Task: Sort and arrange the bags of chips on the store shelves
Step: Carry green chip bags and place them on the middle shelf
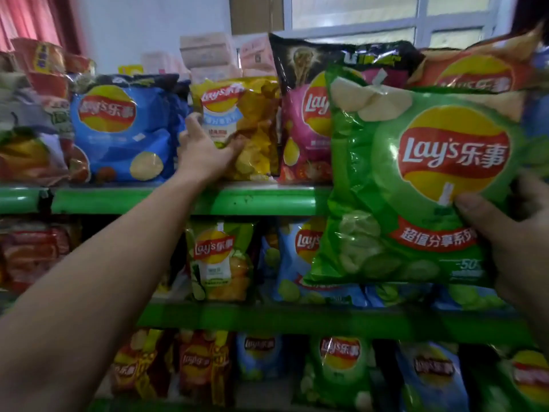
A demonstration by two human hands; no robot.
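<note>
On the top green metal shelf (252, 200) the left hand (205, 150) grips the crinkled yellow chip bag (255, 114), probably to make room for the large green chip bag (386, 173) pinched ready in the right hand (511, 233).

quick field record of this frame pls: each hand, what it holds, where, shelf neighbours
left hand: grips yellow bag standing on top shelf
right hand: holds green bag in front of the shelves, thumb on its front
left of yellow bag: blue bag
right of yellow bag: pink bag, partly hidden by green bag
task state: green bag not yet shelved
</note>
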